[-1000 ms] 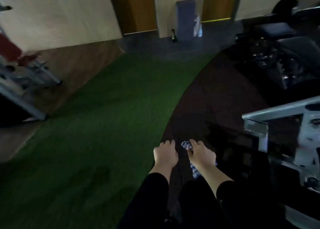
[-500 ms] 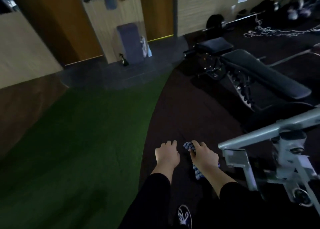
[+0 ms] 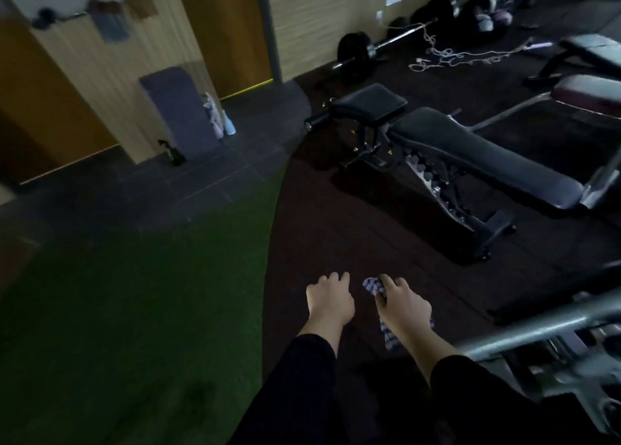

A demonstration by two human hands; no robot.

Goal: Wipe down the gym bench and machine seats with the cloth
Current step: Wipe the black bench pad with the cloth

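My right hand (image 3: 401, 305) is closed around a blue-and-white checked cloth (image 3: 372, 285), whose tail hangs below the wrist. My left hand (image 3: 329, 298) hovers beside it, fingers loosely curled and holding nothing. Both hands are held out in front of me above the dark rubber floor. A black adjustable gym bench (image 3: 470, 154) with a separate seat pad (image 3: 373, 103) stands ahead to the right, well beyond my hands. Another padded bench (image 3: 591, 96) lies farther right.
A grey machine frame bar (image 3: 537, 325) crosses the lower right, close to my right arm. Green turf (image 3: 134, 293) covers the floor on the left. A barbell (image 3: 379, 46) and a tangled rope (image 3: 470, 54) lie by the far wall. A spray bottle (image 3: 171, 152) and leaning mat (image 3: 181, 112) stand by the wall.
The view has swung to the right, bringing the black bench and barbell fully into sight. My hands keep the same pose, with the cloth still in the right hand.
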